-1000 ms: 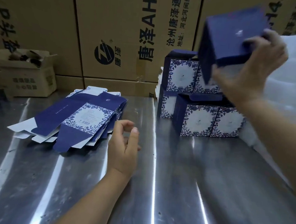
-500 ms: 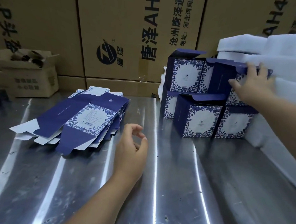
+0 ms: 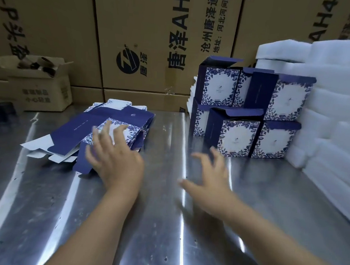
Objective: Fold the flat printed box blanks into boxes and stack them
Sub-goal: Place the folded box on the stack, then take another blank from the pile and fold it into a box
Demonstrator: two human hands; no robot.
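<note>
Left of centre on the steel table (image 3: 162,245): a fanned pile of flat box blanks (image 3: 70,133), navy with blue floral panels, white undersides showing at the left edge.

Over the pile's near right corner: left hand (image 3: 116,159), palm down, fingers (image 3: 108,131) splayed and nearly straight, gripping nothing. Fingertips over the floral panel of the top blank; too blurred to tell whether touching it or just above it.

To the right, above bare table between the pile and the boxes: right hand (image 3: 209,184), palm down, fingers spread and slightly bent, grasping nothing. Fingertips near the front lower box, apart from it.

Right of centre, at the back: folded boxes (image 3: 240,137) stacked in two tiers, floral faces forward, several navy top flaps standing open.

Just beside the boxes on the right: white foam sheets (image 3: 332,122) piled high.

Behind everything: large printed cardboard cartons (image 3: 156,38). Far left: a small open carton (image 3: 38,87).
</note>
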